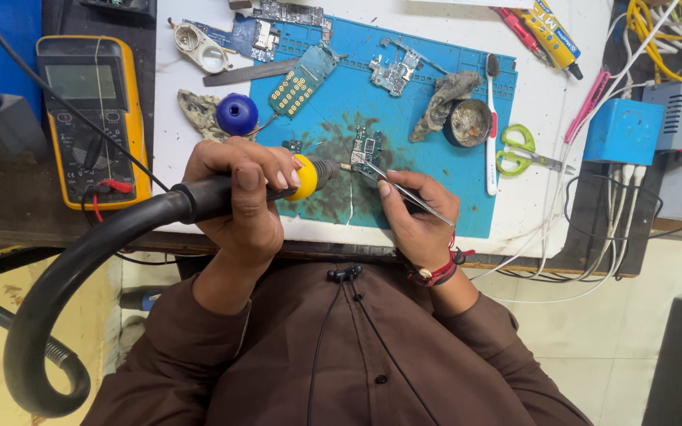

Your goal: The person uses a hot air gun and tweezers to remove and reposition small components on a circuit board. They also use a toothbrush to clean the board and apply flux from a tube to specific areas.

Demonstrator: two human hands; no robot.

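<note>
Gripping a black hot-air wand with a yellow collar [278,185], the left hand [242,197] aims its nozzle at a small green circuit board [366,148] on the blue rubber work mat [483,205], centre of the surface. The right hand [416,213], at the board's 5 o'clock, pinches slim metal tweezers [404,192] touching the board. A yellow multimeter [92,118] lies at 9 o'clock.

left hand [242,197] fisted, right hand [420,217] pinching, wrists close together
</note>
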